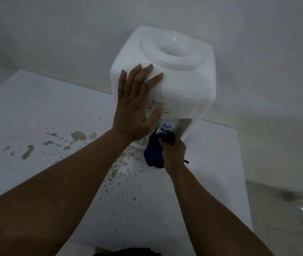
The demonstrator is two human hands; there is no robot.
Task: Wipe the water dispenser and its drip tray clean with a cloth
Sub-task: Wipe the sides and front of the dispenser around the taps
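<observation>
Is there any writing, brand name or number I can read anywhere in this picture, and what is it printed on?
"TD", with a small emblem before it: on the front of the white water dispenser, just beyond the left hand.
Smaller marks under that logo: too small and blurred to read.
The blue tap and the dark cloth held in the right hand: no readable text.
</observation>
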